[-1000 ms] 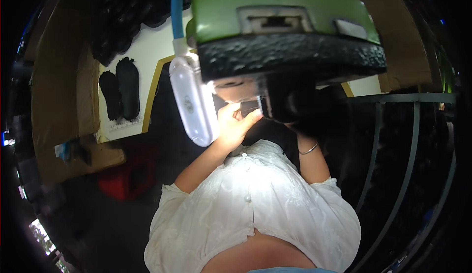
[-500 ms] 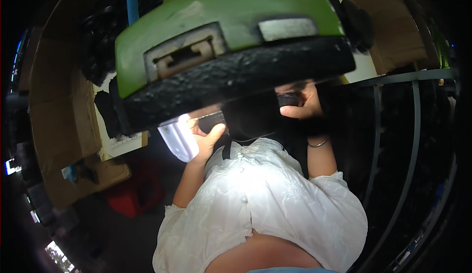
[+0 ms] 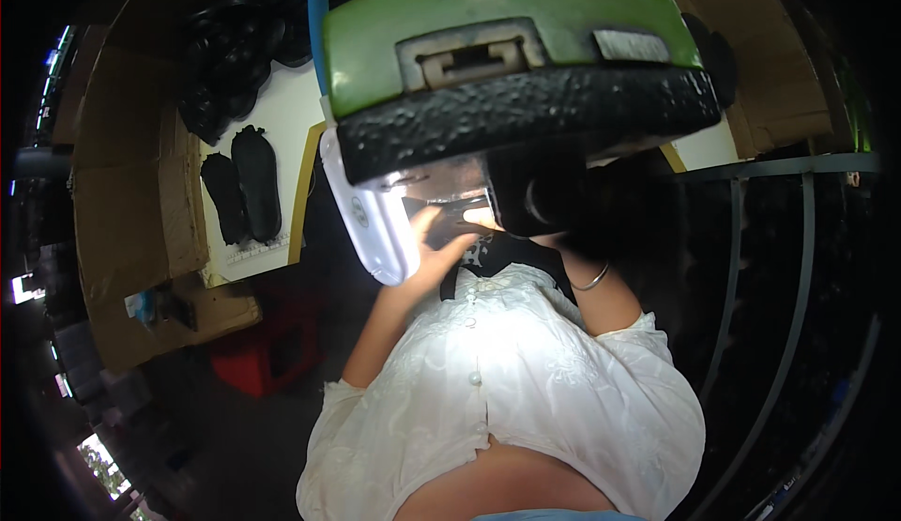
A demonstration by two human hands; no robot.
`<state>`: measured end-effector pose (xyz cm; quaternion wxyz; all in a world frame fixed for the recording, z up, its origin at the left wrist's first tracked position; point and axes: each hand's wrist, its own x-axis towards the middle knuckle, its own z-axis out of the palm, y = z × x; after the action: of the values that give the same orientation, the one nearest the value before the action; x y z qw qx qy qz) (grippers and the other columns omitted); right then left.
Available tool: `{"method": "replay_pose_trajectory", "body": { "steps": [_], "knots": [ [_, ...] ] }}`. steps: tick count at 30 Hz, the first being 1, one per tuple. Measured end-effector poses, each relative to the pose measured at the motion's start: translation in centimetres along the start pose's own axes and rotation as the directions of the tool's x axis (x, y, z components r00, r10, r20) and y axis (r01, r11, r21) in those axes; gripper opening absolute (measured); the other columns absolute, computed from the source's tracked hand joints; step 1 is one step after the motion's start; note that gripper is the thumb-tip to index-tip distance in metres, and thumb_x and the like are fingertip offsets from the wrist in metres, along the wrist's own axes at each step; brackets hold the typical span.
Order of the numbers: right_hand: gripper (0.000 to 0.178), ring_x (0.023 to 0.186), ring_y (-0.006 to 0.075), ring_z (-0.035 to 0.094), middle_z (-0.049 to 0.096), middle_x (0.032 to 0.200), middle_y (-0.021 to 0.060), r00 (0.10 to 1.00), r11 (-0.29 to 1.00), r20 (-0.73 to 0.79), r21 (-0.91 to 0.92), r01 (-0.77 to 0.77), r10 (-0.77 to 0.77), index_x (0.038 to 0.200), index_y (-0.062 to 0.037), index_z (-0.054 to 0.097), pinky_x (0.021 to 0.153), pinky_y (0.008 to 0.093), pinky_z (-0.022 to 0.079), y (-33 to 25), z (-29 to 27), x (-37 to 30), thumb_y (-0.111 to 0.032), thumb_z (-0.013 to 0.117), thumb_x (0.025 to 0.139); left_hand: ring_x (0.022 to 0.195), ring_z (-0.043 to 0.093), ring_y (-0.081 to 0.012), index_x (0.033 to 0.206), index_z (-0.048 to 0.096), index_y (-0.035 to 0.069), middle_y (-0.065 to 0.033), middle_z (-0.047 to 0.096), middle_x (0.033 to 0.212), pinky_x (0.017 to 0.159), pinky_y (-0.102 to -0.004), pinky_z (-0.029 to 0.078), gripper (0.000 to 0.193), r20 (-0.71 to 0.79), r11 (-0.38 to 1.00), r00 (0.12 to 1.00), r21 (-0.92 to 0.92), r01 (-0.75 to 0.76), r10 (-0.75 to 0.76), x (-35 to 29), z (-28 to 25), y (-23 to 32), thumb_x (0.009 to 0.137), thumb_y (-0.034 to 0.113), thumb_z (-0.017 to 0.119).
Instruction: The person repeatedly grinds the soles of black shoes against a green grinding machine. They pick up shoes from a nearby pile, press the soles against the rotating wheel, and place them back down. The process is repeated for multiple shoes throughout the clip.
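Note:
The green machine head [image 3: 507, 28] with a rough black lower edge [image 3: 535, 117] hangs over my hands and hides part of them. Just below it, my left hand [image 3: 436, 253] has thumb and forefinger spread apart, close to a dark flat piece [image 3: 446, 206] under the light. Fingertips of my right hand [image 3: 481, 218] show beside that piece. The rest of that hand is behind a black machine part [image 3: 535, 192], so its grip is hidden. A bracelet [image 3: 593, 279] circles my right wrist. Next to my left hand is a white lamp [image 3: 366, 211].
Two black sole-shaped pieces [image 3: 255, 188] lie on a white board [image 3: 253, 263] at left, with a pile of black pieces [image 3: 235, 52] behind. Cardboard [image 3: 136, 174] walls this side. A blue tube [image 3: 317, 23], red stool [image 3: 267, 352] and metal rails [image 3: 727, 268] stand around.
My right hand has moved left and gone mostly behind the machine part. My left hand has shifted right, and its fingers have spread off the black piece. The view has shifted, showing more board.

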<state>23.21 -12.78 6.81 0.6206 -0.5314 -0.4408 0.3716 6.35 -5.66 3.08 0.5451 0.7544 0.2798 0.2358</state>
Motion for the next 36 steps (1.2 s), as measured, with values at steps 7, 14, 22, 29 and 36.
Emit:
{"method": "replay_pose_trajectory", "body": {
  "steps": [7,14,22,29,36],
  "knots": [
    [0.05,0.085,0.0095,0.056,0.06,0.093,0.0068,0.999,0.998,-0.008,-0.046,-0.053,0.053,0.112,0.0012,0.049,0.075,0.0245,0.047,0.4,-2.3,-2.6,-0.011,0.074,0.071,0.094,0.057,-0.013,0.107,0.054,-0.001,-0.0065,0.061,0.102,0.084,-0.0273,0.045,0.028,0.031,0.827,0.994,-0.552,0.106,-0.106,1.2,4.3,2.5,0.083,0.009,0.065],
    [0.018,0.062,0.007,0.054,0.061,0.066,0.0038,0.958,0.934,0.087,-0.264,-0.242,0.273,0.078,0.0017,0.064,0.058,0.0218,0.043,-1.9,-9.9,-4.6,-0.01,0.075,0.07,0.068,0.049,-0.0073,0.097,0.056,0.004,-0.0031,0.059,0.084,0.057,-0.0193,0.036,0.028,-0.001,0.584,0.992,-0.808,0.075,-0.129,0.8,5.9,1.9,0.084,0.027,0.064],
    [0.028,0.063,0.0145,0.06,0.064,0.069,0.0082,0.968,0.834,0.242,-0.519,0.187,-0.066,0.077,0.0012,0.065,0.06,0.024,0.046,-6.8,-9.4,1.8,-0.019,0.079,0.064,0.101,0.055,-0.021,0.117,0.044,0.0,-0.013,0.053,0.112,0.085,-0.0334,0.047,0.039,0.011,0.5,0.99,-0.862,0.081,-0.142,0.1,4.5,1.0,0.088,0.023,0.058],
    [0.029,0.079,0.0305,0.063,0.066,0.088,0.0128,0.951,0.813,0.298,-0.533,0.235,-0.08,0.091,-0.0016,0.065,0.074,0.0344,0.05,-3.6,-3.3,0.4,-0.02,0.071,0.07,0.096,0.055,-0.0132,0.113,0.051,0.0,-0.007,0.057,0.106,0.082,-0.0265,0.046,0.031,-0.08,0.849,0.98,-0.515,0.115,-0.181,-1.0,1.0,1.3,0.084,0.007,0.062],
    [0.021,0.073,0.0304,0.063,0.064,0.085,0.013,0.999,0.693,0.015,-0.721,-0.01,0.03,0.09,-0.0059,0.061,0.065,0.0362,0.048,-4.7,-5.8,1.3,-0.01,0.066,0.07,0.093,0.059,-0.0172,0.105,0.054,-0.002,-0.0113,0.057,0.104,0.081,-0.0278,0.049,0.029,-0.205,0.951,0.96,-0.281,0.13,-0.192,-2.0,2.0,-2.8,0.079,0.001,0.066]
  ]
}}
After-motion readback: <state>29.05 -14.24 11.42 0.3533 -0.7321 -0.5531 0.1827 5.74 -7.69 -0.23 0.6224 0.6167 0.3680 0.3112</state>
